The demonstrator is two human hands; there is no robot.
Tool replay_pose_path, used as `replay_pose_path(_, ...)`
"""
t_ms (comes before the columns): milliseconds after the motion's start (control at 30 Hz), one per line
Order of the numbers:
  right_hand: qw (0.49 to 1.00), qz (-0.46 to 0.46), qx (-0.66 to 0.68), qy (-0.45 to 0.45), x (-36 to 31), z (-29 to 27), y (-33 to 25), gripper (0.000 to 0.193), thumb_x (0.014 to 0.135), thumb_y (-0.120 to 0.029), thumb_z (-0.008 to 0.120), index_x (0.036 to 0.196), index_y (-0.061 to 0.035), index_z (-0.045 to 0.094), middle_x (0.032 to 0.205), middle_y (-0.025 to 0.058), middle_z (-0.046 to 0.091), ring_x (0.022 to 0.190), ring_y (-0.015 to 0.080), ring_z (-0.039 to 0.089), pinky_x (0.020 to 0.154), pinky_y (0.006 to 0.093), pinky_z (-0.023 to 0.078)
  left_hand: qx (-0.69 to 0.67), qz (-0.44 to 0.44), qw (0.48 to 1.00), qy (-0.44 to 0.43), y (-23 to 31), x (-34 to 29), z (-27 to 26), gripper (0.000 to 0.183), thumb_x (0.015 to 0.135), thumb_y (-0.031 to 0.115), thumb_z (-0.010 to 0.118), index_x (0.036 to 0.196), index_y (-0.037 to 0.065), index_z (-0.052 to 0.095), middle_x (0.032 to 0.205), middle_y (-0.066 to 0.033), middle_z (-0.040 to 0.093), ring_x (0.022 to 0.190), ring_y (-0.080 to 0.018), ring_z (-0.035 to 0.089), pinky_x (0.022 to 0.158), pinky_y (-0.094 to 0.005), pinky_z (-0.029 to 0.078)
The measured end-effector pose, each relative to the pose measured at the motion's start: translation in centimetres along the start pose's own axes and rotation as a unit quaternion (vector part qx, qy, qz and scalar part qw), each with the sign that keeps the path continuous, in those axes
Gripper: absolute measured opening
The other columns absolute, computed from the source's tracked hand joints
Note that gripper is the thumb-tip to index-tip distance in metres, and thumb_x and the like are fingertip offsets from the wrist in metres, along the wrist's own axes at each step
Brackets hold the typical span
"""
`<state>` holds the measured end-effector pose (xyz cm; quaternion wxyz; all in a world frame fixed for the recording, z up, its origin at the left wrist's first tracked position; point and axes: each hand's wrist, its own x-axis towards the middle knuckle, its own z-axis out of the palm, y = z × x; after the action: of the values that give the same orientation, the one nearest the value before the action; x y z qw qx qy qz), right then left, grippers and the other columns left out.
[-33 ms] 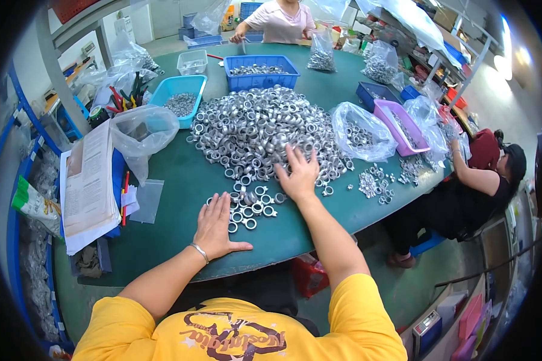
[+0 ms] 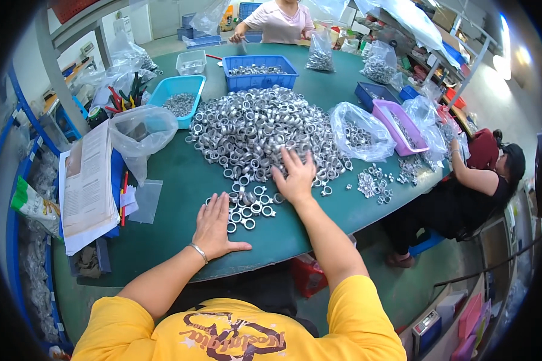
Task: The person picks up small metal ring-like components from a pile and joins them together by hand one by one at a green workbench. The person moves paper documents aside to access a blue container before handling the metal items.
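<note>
A big heap of silver ring-shaped metal parts (image 2: pixel 247 123) rises in the middle of the green table. My right hand (image 2: pixel 296 179) lies at the heap's near edge, fingers spread over the rings and gripping none that I can see. Flat on the table, my left hand (image 2: pixel 213 227) has its fingers stretched out and its thumb apart, beside a small group of loose rings (image 2: pixel 249 212). Some of these rings have little side lugs. They lie between my two hands, some close to the left fingertips.
Left are a turquoise tray (image 2: pixel 177 87) of small parts, a plastic bag (image 2: pixel 140 135), pliers (image 2: pixel 126 99) and papers (image 2: pixel 85 183). Behind the heap stands a blue bin (image 2: pixel 261 83); right, a bag of parts (image 2: pixel 361 132) and a pink bin (image 2: pixel 397 129). Two other people sit around the table.
My right hand has shifted very slightly toward me and to the left over the rings. The left hand stays in place.
</note>
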<state>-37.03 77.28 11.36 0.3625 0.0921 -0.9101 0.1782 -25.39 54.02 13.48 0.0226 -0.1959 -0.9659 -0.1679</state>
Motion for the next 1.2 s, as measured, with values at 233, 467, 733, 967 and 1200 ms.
replay_pose_path(233, 0.976, -0.145, 0.132, -0.098, -2.6, -2.1, -7.1, 0.043, 0.075, -0.033, 0.064, 0.115, -0.0179, 0.061, 0.125, 0.0044, 0.055, 0.11, 0.039, 0.046, 0.092, 0.0506, 0.033, -0.017, 0.001, 1.0, 0.021, -0.4, -0.3, 0.6, 0.134, 0.05, 0.067, 0.074, 0.141, -0.005, 0.007, 0.145, -0.0233, 0.018, 0.136, -0.0371, 0.014, 0.109, -0.0491, 0.013)
replay_pose_path(467, 0.949, -0.208, 0.18, -0.153, -3.7, -2.3, -9.3, 0.041, 0.079, -0.026, 0.06, 0.117, -0.0121, 0.058, 0.126, 0.003, 0.054, 0.119, 0.0357, 0.043, 0.093, 0.0502, 0.029, -0.026, -0.011, 0.999, 0.028, -0.4, -0.1, 0.7, 0.136, 0.049, 0.063, 0.076, 0.141, -0.003, 0.001, 0.148, -0.0225, 0.01, 0.138, -0.0368, 0.009, 0.109, -0.0516, 0.01)
replay_pose_path(733, 0.978, 0.174, -0.062, -0.092, -4.4, -4.4, -1.1, 0.048, 0.086, -0.036, 0.053, 0.125, -0.0091, 0.05, 0.135, 0.0201, 0.04, 0.128, 0.0435, 0.028, 0.101, 0.0581, 0.02, -0.038, -0.003, 0.998, 0.04, -0.3, -0.5, 0.6, 0.124, 0.059, 0.053, 0.077, 0.141, -0.003, 0.003, 0.146, -0.026, 0.011, 0.137, -0.0382, 0.01, 0.109, -0.0513, 0.008)
replay_pose_path(967, 0.98, 0.121, 0.072, -0.142, -5.8, -2.9, -6.3, 0.047, 0.081, -0.035, 0.061, 0.113, -0.0019, 0.054, 0.122, 0.0343, 0.041, 0.113, 0.0476, 0.042, 0.093, 0.0523, 0.036, -0.051, -0.003, 0.997, 0.055, -0.6, -0.3, 0.5, 0.124, 0.054, 0.053, 0.079, 0.141, -0.003, 0.01, 0.145, -0.027, 0.016, 0.136, -0.0387, 0.015, 0.108, -0.0519, 0.012)
replay_pose_path(1200, 0.977, 0.078, 0.139, -0.141, -6.4, -3.6, -8.8, 0.039, 0.084, -0.025, 0.059, 0.115, -0.002, 0.053, 0.123, 0.0319, 0.042, 0.114, 0.0449, 0.041, 0.098, 0.0505, 0.032, -0.051, -0.033, 0.996, 0.061, -0.6, 0.1, 0.7, 0.129, 0.047, 0.044, 0.086, 0.141, -0.001, 0.01, 0.144, -0.027, 0.017, 0.135, -0.0407, 0.015, 0.105, -0.0554, 0.014)
